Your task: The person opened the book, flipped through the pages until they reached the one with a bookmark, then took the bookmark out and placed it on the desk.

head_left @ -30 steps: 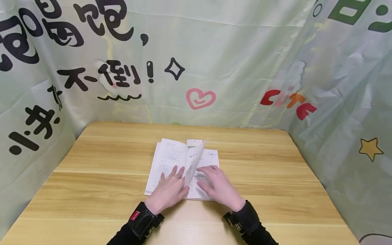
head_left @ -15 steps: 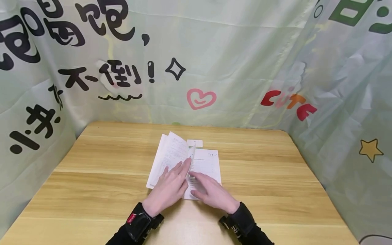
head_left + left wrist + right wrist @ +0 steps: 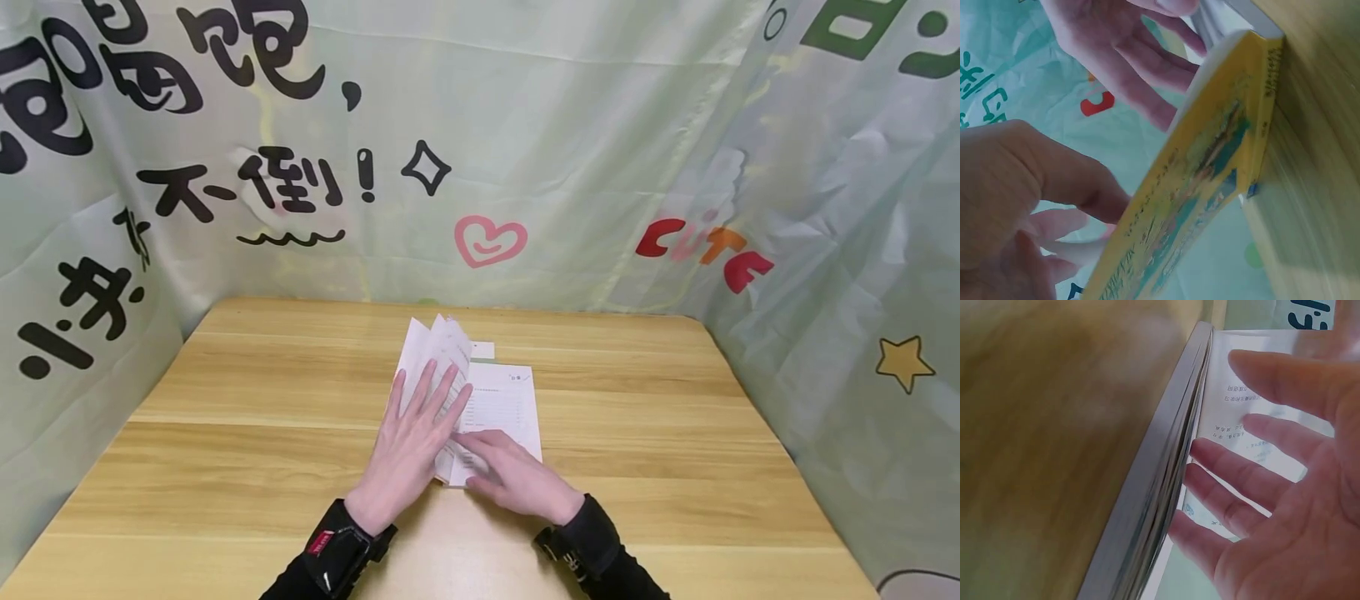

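An open book (image 3: 498,408) with printed pages lies on the table. Its left part stands raised and tilted, with the loose pages (image 3: 450,329) fanned at the top. In the left wrist view its yellow illustrated cover (image 3: 1191,181) and spine (image 3: 1267,94) show. My left hand (image 3: 405,454) presses on the raised left pages, fingers straight and spread; its thumb (image 3: 1085,178) reaches the cover's edge. Low on the right page, near the fold, my right hand (image 3: 517,475) rests with fingers extended. In the right wrist view those fingers (image 3: 1241,475) lie beside the page block (image 3: 1160,456).
A white card-like piece (image 3: 483,350) sticks out behind the book's top edge. The wooden table (image 3: 637,400) extends around the book. A printed cloth (image 3: 585,150) hangs behind and at both sides of the table.
The left pages have risen from nearly flat and swung toward the right. My left hand has moved up onto them with fingers spreading. My right hand has shifted left toward the fold.
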The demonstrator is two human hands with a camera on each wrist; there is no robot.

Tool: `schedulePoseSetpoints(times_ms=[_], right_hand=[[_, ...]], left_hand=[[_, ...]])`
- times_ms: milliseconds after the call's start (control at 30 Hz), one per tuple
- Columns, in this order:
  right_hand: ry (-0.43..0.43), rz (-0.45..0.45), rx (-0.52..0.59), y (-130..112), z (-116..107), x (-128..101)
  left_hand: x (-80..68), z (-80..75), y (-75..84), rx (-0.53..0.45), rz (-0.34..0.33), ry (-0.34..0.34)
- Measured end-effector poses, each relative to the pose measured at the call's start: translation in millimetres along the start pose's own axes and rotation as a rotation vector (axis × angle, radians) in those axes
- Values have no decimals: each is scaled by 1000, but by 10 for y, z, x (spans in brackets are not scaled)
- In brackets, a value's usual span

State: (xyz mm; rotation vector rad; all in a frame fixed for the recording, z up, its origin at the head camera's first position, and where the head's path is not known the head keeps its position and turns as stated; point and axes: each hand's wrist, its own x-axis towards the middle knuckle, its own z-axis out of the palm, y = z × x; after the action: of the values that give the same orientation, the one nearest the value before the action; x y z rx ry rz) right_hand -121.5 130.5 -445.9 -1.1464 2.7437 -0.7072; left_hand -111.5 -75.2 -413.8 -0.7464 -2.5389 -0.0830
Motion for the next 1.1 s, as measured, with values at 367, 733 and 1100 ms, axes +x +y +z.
schedulePoseSetpoints(times_ms=[367, 733, 1100], right_hand=[[-58, 41, -20, -16, -25, -17], [-83, 54, -18, -23, -63, -22], [-89, 38, -9, -3, -76, -38]], left_hand=[[-60, 104, -37, -8, -34, -127], [-68, 159, -13, -220, -63, -387], [-88, 179, -10, -283, -136, -463]])
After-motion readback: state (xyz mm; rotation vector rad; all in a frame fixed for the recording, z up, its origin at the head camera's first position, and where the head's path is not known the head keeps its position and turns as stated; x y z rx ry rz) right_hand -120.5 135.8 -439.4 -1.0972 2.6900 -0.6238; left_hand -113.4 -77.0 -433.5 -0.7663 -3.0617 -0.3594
